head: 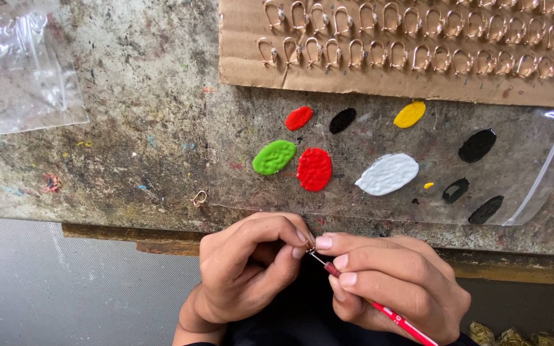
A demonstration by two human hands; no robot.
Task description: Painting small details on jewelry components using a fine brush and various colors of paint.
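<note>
My left hand [248, 266] pinches a tiny gold-coloured metal piece [311, 249] between thumb and fingertips, just below the table's front edge. My right hand [395, 282] grips a thin red-handled brush [392, 315], its tip touching that small piece. On a clear plastic sheet [533, 147] above my hands lie paint blobs: green [274, 157], a large red one [314, 169], a small red one [299, 118], white [387, 173], yellow [410, 114] and several black ones [477, 145].
A cardboard sheet [245, 57] at the top holds two rows of several gold hooks. One loose gold hook [199, 198] lies on the stained table. A clear plastic bag [17, 70] rests at the top left. Gold pieces [514, 336] sit at the bottom right.
</note>
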